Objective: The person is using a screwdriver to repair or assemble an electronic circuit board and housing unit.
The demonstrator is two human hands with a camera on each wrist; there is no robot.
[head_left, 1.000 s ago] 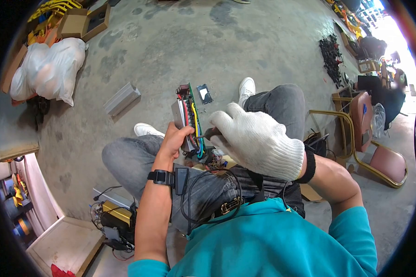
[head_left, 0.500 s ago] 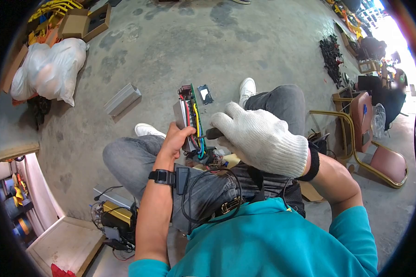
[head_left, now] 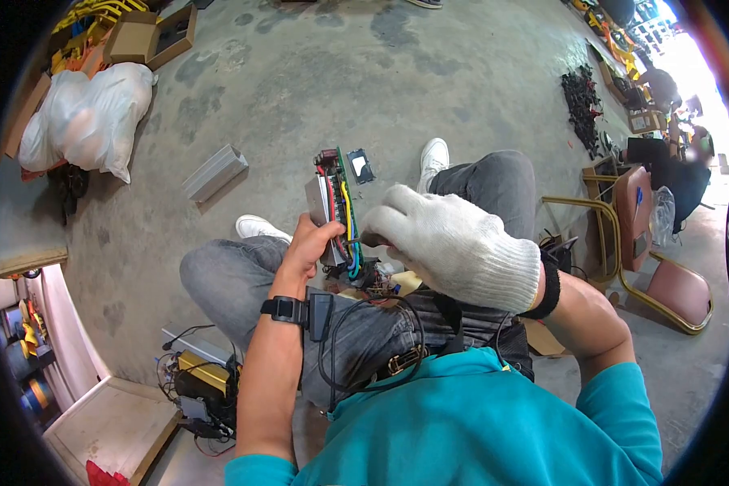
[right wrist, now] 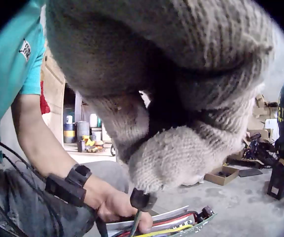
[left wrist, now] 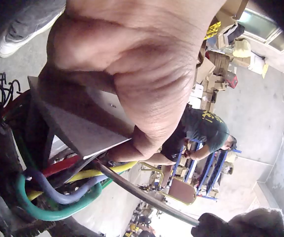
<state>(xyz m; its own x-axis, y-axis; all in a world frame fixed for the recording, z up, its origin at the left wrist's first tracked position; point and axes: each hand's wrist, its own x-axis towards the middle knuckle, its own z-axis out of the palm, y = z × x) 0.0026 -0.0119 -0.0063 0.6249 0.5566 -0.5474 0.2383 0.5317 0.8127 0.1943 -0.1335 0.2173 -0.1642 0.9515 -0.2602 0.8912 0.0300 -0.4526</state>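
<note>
My bare left hand point(head_left: 306, 245) grips an electronics assembly point(head_left: 324, 198) by its metal plate, thumb on the near edge. Red, yellow, blue and green wires point(left wrist: 63, 210) run along the circuit board and loop at its lower end. In my right hand point(head_left: 458, 249), which wears a white knitted glove, is a screwdriver point(right wrist: 142, 200) with a dark handle, mostly hidden by the fingers. Its thin metal shaft point(left wrist: 147, 197) reaches in among the wires beside my left thumb in the left wrist view. The tip is hidden there.
On the concrete floor ahead lie a grey metal housing point(head_left: 215, 174) and a small black frame point(head_left: 360, 165). Loose electronic parts point(head_left: 377, 275) sit between my legs. A folding chair point(head_left: 632, 211) stands at right, a white bag point(head_left: 89, 121) at left. Another person point(left wrist: 203, 133) is in the background.
My gloved hand has turned and shifted slightly around the screwdriver handle, which showed more half a second ago. The left hand and the assembly have stayed nearly in place.
</note>
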